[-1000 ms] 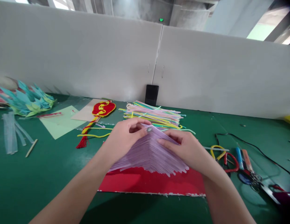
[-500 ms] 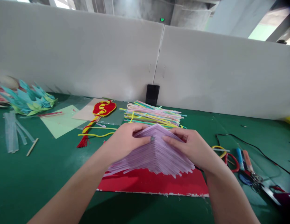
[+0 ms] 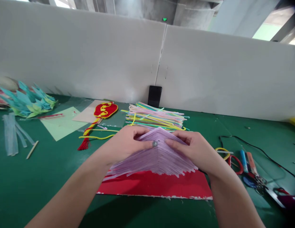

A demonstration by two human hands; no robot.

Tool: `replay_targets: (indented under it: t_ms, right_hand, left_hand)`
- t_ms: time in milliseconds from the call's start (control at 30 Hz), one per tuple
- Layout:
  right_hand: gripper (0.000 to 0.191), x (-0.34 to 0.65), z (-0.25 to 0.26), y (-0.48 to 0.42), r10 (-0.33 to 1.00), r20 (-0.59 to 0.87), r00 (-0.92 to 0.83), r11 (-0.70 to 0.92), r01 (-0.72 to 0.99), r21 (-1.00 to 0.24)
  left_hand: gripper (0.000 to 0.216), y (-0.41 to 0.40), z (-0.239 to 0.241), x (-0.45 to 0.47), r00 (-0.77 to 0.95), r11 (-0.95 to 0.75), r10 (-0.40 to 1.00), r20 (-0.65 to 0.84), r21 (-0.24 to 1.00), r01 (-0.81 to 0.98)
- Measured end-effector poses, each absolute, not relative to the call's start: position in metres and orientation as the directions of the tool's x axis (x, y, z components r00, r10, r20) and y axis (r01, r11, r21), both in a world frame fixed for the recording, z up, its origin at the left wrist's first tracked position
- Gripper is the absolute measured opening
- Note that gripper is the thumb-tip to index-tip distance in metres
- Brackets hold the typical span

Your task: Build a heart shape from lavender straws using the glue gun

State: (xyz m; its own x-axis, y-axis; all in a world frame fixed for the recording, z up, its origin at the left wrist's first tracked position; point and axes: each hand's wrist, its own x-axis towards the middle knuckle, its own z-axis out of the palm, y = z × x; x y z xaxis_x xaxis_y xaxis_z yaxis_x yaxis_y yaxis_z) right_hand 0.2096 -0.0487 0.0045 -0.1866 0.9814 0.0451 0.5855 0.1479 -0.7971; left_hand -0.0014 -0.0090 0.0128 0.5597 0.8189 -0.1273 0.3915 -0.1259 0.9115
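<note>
The lilac panel (image 3: 159, 160) of thin plastic straws set side by side, creased into a tent shape, is held by its ridge over the red rectangular card sheet (image 3: 157, 186), which lies flat on the green worktop (image 3: 42, 177). Whether the panel's lower edges touch the sheet or hang just above it cannot be told. The left hand (image 3: 125, 144) is closed on the left slope beside the ridge, with the thumb on the near face and the fingers curled over the far side. The right hand (image 3: 192, 148) is closed on the right slope in the same way, and the two thumb tips almost meet at the crease. It is judged that pressure is best applied evenly by both hands and close to the crease, so that the straws bend along one line and do not splay. The grip should be light enough that the hollow straws are not crushed, and the two slopes should be held symmetrical about the ridge. The ragged lower ends are best aligned square to the near edge of the sheet. Contact should be avoided with the loose pile of pastel plastic straws (image 3: 157, 117) just behind the hands and with the hand tools with red, blue and orange grips (image 3: 243, 160) at the right.
</note>
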Motion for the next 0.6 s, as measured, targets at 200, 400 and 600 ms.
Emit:
replay_targets:
  t_ms: [200,400,600]
  right_hand:
    - [0.028,0.2091,0.0062,-0.0497,0.979,0.048,-0.196,0.154,0.573,-0.805]
    - [0.028,0.2087,0.0061,-0.0497,0.979,0.053,-0.199,0.161,0.581,-0.798]
    - [0.028,0.209,0.0021,-0.049,0.976,0.061,-0.208,0.174,0.58,-0.796]
  left_hand:
    - [0.025,-0.0069,0.0111,-0.0019,0.57,-0.054,0.8,-0.188,0.923,0.38]
    - [0.022,-0.0079,0.0117,-0.0013,0.565,-0.092,0.809,-0.161,0.915,0.392]
    - [0.025,-0.0101,0.0102,0.0023,0.528,-0.117,0.838,-0.14,0.898,0.424]
